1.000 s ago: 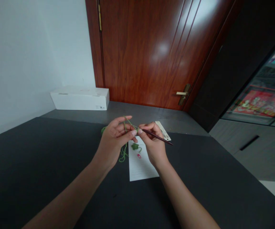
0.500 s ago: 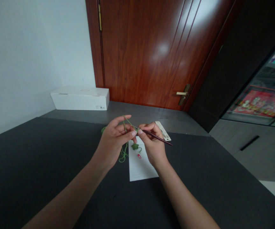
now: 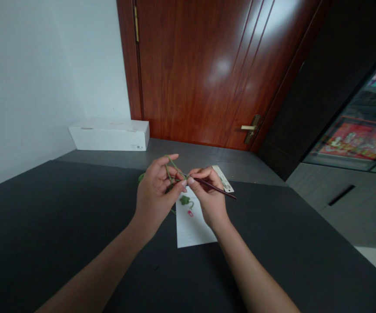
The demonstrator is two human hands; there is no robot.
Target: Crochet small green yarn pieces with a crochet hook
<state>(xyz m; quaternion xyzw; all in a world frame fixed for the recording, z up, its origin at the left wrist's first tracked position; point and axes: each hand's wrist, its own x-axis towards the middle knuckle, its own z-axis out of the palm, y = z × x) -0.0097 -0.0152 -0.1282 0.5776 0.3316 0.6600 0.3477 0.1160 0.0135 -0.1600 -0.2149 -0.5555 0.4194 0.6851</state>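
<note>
Green yarn (image 3: pixel 174 165) loops over the raised index finger of my left hand (image 3: pixel 157 189) and runs down to the hook's tip. My left thumb and a finger pinch near that tip, where any stitches are too small to make out. A dark red crochet hook (image 3: pixel 219 188) lies in my right hand (image 3: pixel 211 193), its handle end sticking out to the right. The two hands almost touch. Below them a small green crocheted piece (image 3: pixel 184 200) with a short tail and a pink stitch marker (image 3: pixel 190 213) rest on a white sheet of paper (image 3: pixel 193 232).
Behind my right hand lies a pale printed card (image 3: pixel 223 179). More green yarn (image 3: pixel 141 177) shows partly behind my left hand. At the back left stands a white box (image 3: pixel 109 135) on the dark table (image 3: pixel 77 217), before a wooden door (image 3: pixel 194 74).
My left hand has turned and shifted slightly, its index finger rising a little. It now covers most of the loose yarn strands under it. My right hand stays nearly in place.
</note>
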